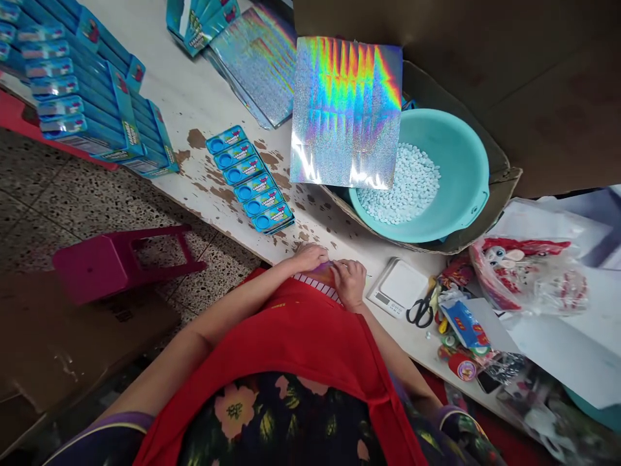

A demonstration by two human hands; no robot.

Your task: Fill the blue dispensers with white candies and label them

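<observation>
Close to my red apron, at the table's front edge, a shiny purple-orange sheet (326, 274) lies under my fingers. A row of white rectangles (317, 285) runs along its near side; what they belong to is partly hidden. My left hand (310, 257) has its fingers curled and pressed on the sheet's left end. At the right end, my right hand (350, 279) grips it with bent fingers. Left of the hands lies a row of blue candy packs (257, 181). Beyond them, a holographic silver sheet (347, 113) overlaps the rim of a turquoise basin (463, 168) holding small white pellets.
Stacked blue packs (97, 97) stand at the left, with more holographic sheets (262, 71) behind. Right of my hands are a white scale (398, 285), black-handled scissors (421, 312) and a plastic bag (528, 278). A magenta stool (97, 265) is on the floor.
</observation>
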